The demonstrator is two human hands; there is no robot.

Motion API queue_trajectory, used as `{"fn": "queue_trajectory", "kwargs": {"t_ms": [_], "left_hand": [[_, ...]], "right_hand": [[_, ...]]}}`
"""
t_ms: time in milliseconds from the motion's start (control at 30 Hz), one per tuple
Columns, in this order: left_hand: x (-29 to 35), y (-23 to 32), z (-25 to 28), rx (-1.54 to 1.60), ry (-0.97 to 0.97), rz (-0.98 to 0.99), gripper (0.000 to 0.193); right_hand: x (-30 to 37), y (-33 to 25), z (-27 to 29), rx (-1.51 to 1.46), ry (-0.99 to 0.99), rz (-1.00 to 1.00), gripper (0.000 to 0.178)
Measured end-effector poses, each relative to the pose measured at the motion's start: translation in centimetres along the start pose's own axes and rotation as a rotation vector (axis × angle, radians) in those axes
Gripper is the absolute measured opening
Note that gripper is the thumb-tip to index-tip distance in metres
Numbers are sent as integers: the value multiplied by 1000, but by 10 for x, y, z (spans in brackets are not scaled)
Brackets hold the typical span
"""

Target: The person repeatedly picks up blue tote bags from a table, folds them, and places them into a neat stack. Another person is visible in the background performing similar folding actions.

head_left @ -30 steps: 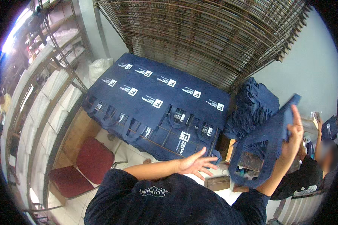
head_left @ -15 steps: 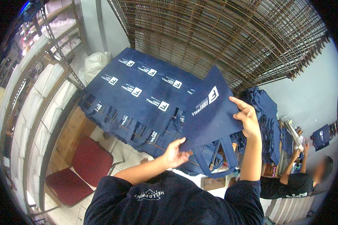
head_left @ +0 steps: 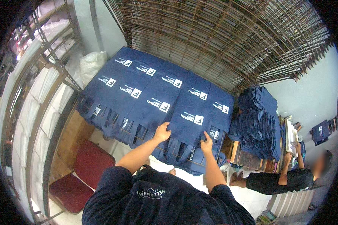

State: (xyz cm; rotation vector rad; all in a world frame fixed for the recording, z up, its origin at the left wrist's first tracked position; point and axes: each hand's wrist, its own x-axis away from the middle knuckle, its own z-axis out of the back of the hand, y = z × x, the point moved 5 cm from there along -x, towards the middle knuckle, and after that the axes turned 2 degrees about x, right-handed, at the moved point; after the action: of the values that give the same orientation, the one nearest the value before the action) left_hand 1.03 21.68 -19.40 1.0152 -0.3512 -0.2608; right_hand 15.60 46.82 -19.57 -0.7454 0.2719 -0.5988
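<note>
A flat navy tote bag (head_left: pixel 184 132) with a white print lies on the near side of a broad layer of similar bags, its straps toward me. My left hand (head_left: pixel 162 132) is closed at the bag's near left corner, thumb and fingers pinching the cloth. At the near right corner, my right hand (head_left: pixel 206 144) pinches the edge the same way. Rows of other printed navy tote bags (head_left: pixel 129 79) cover the surface beyond and to the left. Straps of several bags hang over the near edge.
A wire rack (head_left: pixel 221 41) rises behind the bags. To the right stands a tall stack of folded navy bags (head_left: pixel 256 123). A red chair (head_left: pixel 91 161) and a shelf of white sheets (head_left: pixel 37 120) are at left. Another person (head_left: pixel 278 183) works at far right.
The tote bag, lifted and tilted in my hands before, now lies flat in the near row. Both hands moved down to its near edge, the right one also leftward.
</note>
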Motion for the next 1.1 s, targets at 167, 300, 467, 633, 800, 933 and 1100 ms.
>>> {"fn": "queue_trajectory", "kwargs": {"t_ms": [167, 300, 467, 633, 800, 933, 1100], "left_hand": [[-2, -20, -4, -106, -4, 18, 47], [1, -23, 0, -111, 23, 5, 48], [0, -29, 0, -171, 32, -58, 51], [-3, -33, -1, -192, 12, -77, 51], [-4, -34, 0, -197, 43, -80, 49], [-4, -33, 2, -194, 51, -97, 46], [-2, -26, 5, -222, 28, -64, 45]], "right_hand": [[9, -3, -17, -70, 23, -73, 51], [2, 9, -25, -23, 69, -34, 49], [2, 17, -31, -5, 48, -98, 48], [3, 25, -33, 17, 50, -95, 48], [5, 23, -35, 64, 67, -123, 47], [4, 19, -33, 89, 58, -126, 46], [3, 30, -39, 64, 104, -112, 46]]}}
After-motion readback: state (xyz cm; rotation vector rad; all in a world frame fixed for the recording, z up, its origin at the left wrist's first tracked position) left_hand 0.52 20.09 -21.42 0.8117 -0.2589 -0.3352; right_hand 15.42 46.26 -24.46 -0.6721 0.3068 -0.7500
